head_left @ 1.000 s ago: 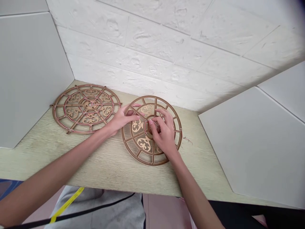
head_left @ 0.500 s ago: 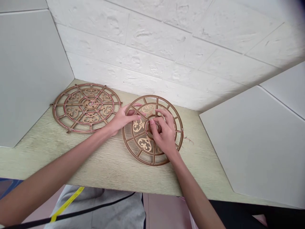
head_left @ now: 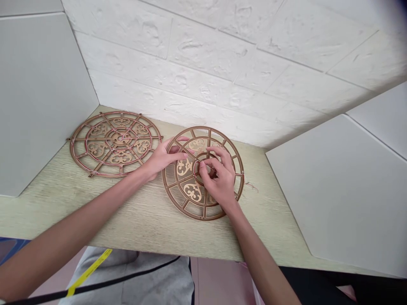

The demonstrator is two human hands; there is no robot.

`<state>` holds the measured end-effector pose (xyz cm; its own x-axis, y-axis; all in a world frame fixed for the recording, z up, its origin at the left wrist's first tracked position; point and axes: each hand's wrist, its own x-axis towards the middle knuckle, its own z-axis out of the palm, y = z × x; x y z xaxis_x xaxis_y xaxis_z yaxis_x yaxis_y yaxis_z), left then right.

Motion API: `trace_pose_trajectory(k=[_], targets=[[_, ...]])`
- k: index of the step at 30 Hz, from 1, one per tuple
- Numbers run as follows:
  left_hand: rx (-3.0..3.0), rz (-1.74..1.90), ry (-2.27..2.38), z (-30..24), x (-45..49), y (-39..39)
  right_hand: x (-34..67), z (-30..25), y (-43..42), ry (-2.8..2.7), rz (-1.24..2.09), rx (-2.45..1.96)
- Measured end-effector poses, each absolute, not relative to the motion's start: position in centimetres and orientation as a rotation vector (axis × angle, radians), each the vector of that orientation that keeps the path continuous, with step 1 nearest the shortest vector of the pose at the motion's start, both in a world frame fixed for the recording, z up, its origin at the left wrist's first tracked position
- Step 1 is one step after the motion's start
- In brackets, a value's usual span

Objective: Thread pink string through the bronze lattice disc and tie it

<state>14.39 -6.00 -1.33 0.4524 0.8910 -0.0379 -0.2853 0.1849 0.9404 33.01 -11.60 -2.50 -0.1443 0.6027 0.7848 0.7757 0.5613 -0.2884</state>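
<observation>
A round, bronze-coloured openwork frame (head_left: 187,203) with spokes and scroll ornaments is tilted up off the table. My left hand (head_left: 163,159) grips its upper left rim, thumb in front and fingers reaching behind the spokes. At the hub, the thumb and index finger of my right hand (head_left: 221,178) are pinched together on a thin reddish wire (head_left: 194,169) that curves along the inner ring. How much wire lies between those fingertips is hidden. A second round frame (head_left: 84,163) lies flat to the left, with reddish wire running along its rings and spokes.
Both frames are on a pale wood-grain table (head_left: 127,216). A loose wire end (head_left: 252,186) sticks out right of the tilted frame. White brick-patterned wall (head_left: 203,80) stands behind, with grey panels (head_left: 41,97) at left and a grey panel (head_left: 343,190) at right.
My right fingertips have shifted very slightly at the hub. The tilted frame and my left hand stay almost in place.
</observation>
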Motion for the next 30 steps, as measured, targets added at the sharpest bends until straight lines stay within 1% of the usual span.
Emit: trace_pose_trajectory(k=[7, 23, 30], targets=[[1.086, 0.93, 0.683, -1.29, 14.37, -6.03, 32.97, -2.48, -11.62, -1.812, -0.196, -1.134], [1.096, 0.956, 0.676, -1.3, 14.45, -6.0, 32.95, -2.21, -11.7, -1.793, -0.238, -1.14], [1.148, 0.962, 0.652, -0.93, 14.44, -6.22, 32.89, -1.78, -11.9, -1.943, -0.255, -1.146]])
